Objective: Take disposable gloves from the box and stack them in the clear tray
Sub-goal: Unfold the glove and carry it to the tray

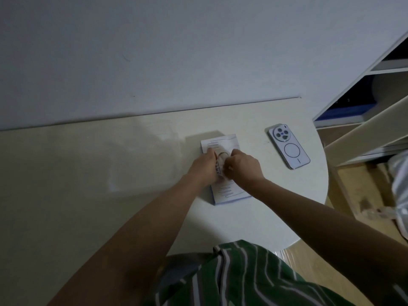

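— Pale blue-grey wall (154,51) fills the upper half of the head view, and a cream table (265,217) with a rounded right end runs under it. What lies on the table?

— Just right of centre there is a white glove box (229,195), lying flat with its printed top facing up. Both hands are on it, side by side and almost touching.

— How do the hands lie?

— The left hand (204,166) covers the left part of the box top, with its fingertips at the edge of the oval opening (222,156). I cannot tell whether they hook into the opening or only press down. The right hand (245,166) is curled like a fist at the right edge of that opening, thumb against forefinger. Whatever it may be pinching is too small and too blurred to make out.

— And the tray?

— The clear tray (114,186) sits just left of the box. It shows only as faint glints and a bright lower left corner. I cannot tell whether anything is inside it.

— What else is there?

— A white phone (288,146) lies camera side up to the right of the box, well apart from it and near the table's rounded end. A white shelf unit (375,85) leans in at the upper right, with something blue on one level. Below it, at the right edge, there is wooden floor (357,191). A green striped shirt (242,279) fills the bottom centre, and both bare forearms reach up from it to the box.
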Tool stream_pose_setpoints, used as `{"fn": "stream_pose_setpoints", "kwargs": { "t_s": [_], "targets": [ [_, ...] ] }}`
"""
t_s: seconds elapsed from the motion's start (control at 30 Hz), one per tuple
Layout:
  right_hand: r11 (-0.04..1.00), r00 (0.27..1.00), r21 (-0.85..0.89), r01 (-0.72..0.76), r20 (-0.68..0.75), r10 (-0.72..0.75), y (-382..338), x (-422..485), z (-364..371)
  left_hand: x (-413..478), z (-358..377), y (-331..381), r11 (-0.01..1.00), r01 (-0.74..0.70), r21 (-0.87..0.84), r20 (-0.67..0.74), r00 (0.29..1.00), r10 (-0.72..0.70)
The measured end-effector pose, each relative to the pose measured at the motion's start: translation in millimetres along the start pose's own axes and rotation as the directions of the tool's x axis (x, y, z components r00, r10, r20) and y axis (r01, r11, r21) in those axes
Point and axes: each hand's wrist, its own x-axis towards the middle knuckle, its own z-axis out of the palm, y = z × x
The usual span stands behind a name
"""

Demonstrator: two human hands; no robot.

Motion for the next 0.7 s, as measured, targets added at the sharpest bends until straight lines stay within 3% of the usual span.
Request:
{"fn": "stream_pose_setpoints", "kwargs": {
  "t_s": [0.1, 0.23, 0.43, 0.6, 0.7],
  "targets": [
    [0.988, 1.000, 0.152, 0.023, -0.007, -0.022, 5.0, 3.5, -1.8, 2.5, 1.2, 0.1, 1.000, 0.028, 0.005, 0.010, 1.000, -0.028],
    [0.887, 0.997, 0.457, 0.069, -0.056, -0.049, 20.3, 3.8, -10.7, 5.0, -0.5, 2.7, 0.999, 0.040, 0.037, 0.023, 0.999, -0.041],
    [0.584, 0.995, 0.806, 0.097, -0.077, -0.060, 32.5, -1.9, -28.4, 6.9, -1.9, 7.4, 0.996, 0.063, 0.067, 0.028, 0.997, -0.065],
    [0.306, 0.983, 0.943, 0.128, -0.162, 0.089, 26.7, 5.0, -54.1, 7.9, 0.0, 7.4, 0.994, 0.060, 0.094, 0.026, 0.998, -0.063],
    [0.332, 0.987, 0.938, 0.100, -0.135, 0.083, 28.7, 13.1, -65.6, 7.2, -4.1, 5.3, 0.995, 0.053, 0.079, 0.056, 0.997, -0.058]
  ]
}}
